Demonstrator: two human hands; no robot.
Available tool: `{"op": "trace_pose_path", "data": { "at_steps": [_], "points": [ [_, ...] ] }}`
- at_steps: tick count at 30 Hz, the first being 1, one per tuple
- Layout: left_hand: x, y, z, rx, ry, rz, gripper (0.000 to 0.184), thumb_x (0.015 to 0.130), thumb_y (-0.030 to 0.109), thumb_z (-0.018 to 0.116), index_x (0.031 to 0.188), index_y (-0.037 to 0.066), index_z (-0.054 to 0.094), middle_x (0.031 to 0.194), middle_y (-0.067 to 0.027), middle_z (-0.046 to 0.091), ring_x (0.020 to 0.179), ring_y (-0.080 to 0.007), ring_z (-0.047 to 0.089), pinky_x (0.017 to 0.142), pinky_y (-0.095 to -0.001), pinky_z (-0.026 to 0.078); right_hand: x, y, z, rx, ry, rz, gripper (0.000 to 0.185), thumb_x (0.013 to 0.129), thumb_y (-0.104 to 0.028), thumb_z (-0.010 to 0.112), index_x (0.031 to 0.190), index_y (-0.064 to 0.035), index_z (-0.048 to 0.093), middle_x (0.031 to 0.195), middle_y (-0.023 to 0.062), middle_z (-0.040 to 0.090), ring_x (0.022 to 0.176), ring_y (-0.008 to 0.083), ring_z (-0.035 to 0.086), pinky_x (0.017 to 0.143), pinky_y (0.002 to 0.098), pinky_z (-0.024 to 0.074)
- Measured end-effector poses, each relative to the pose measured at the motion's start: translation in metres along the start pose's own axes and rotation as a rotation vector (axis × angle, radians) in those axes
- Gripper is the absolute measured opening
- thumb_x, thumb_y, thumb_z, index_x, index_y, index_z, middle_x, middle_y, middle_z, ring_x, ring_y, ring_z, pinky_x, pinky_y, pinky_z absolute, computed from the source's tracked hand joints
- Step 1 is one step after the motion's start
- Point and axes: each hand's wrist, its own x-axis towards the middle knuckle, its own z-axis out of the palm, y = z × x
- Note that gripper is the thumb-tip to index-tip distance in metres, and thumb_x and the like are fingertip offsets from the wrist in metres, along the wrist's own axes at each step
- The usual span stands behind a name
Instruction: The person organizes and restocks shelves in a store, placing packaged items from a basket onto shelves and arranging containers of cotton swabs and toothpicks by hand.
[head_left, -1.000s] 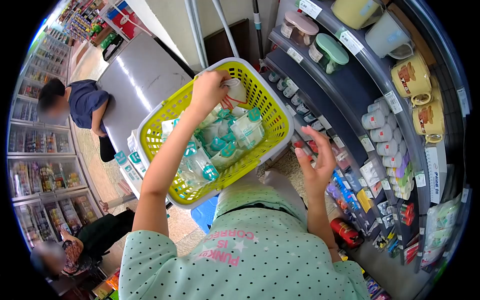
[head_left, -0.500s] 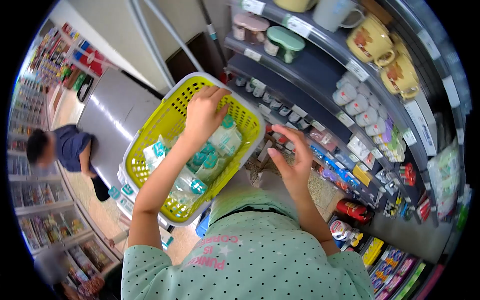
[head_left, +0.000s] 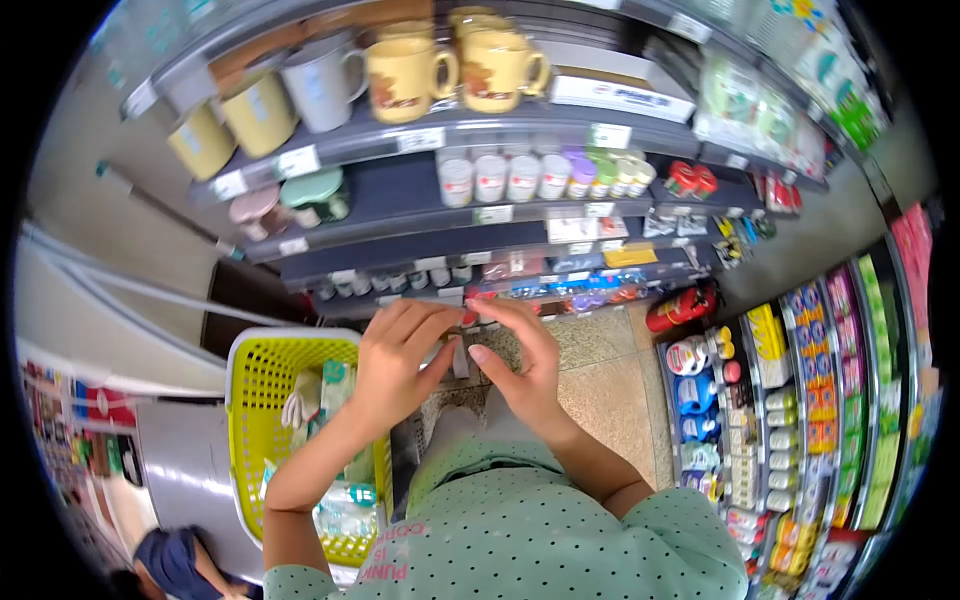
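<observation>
My left hand (head_left: pixel 402 358) is raised in front of my body, fingers curved forward and thumb held apart, with nothing visible in it. Facing it is my right hand (head_left: pixel 522 368), its thumb and fingers also apart and nothing seen between them. A narrow gap separates the two hands. Beside and below my left forearm stands a yellow-green basket (head_left: pixel 241 420) with a pale rim. Inside it lie clear packets with teal labels (head_left: pixel 345 497) and a whitish bundle (head_left: pixel 300 402). My left arm hides part of the basket.
Ahead, shelves hold yellow mugs (head_left: pixel 402 80), a grey mug (head_left: pixel 322 82), lidded containers (head_left: pixel 315 195) and white jars (head_left: pixel 490 180). A red fire extinguisher (head_left: pixel 684 306) lies low at the right, near shelves of bottles (head_left: pixel 695 393). A grey counter (head_left: pixel 185 470) and a person (head_left: pixel 185 565) are at left.
My view has turned right toward the shelves, so the basket now appears farther left. My left hand has moved from over the basket to in front of me, close to my right hand.
</observation>
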Motion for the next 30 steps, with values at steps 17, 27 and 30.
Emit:
{"op": "trace_pose_path", "data": {
  "at_steps": [17,27,30],
  "points": [
    [0.073,0.095,0.101,-0.045,-0.208,0.118,0.042,0.068,0.001,0.077,0.109,0.006,0.067,0.101,-0.0078,0.070,0.090,-0.0293,0.064,0.076,-0.0395,0.051,-0.021,-0.006,-0.140,-0.004,0.259,-0.059,0.038,0.083,-0.005,0.072,0.120,0.0005,0.066,0.122,0.0140,0.066,0.113,0.0286,0.062,0.097,0.0380,0.0471],
    [0.122,0.174,0.223,-0.168,-0.268,-0.035,0.044,0.069,-0.005,0.077,0.112,0.002,0.066,0.107,-0.0140,0.070,0.093,-0.0335,0.064,0.082,-0.0392,0.051,-0.058,0.025,-0.290,-0.008,0.466,0.008,0.043,0.081,0.001,0.072,0.123,0.0021,0.064,0.126,0.0158,0.065,0.116,0.0284,0.060,0.101,0.0387,0.0446],
    [0.130,0.191,0.258,-0.229,-0.286,-0.157,0.045,0.069,-0.005,0.077,0.112,0.002,0.067,0.107,-0.0133,0.070,0.095,-0.0329,0.065,0.086,-0.0393,0.050,-0.074,0.038,-0.326,-0.007,0.509,0.051,0.042,0.082,0.001,0.072,0.123,0.0033,0.064,0.126,0.0161,0.064,0.117,0.0287,0.059,0.102,0.0389,0.0445]
  ]
}}
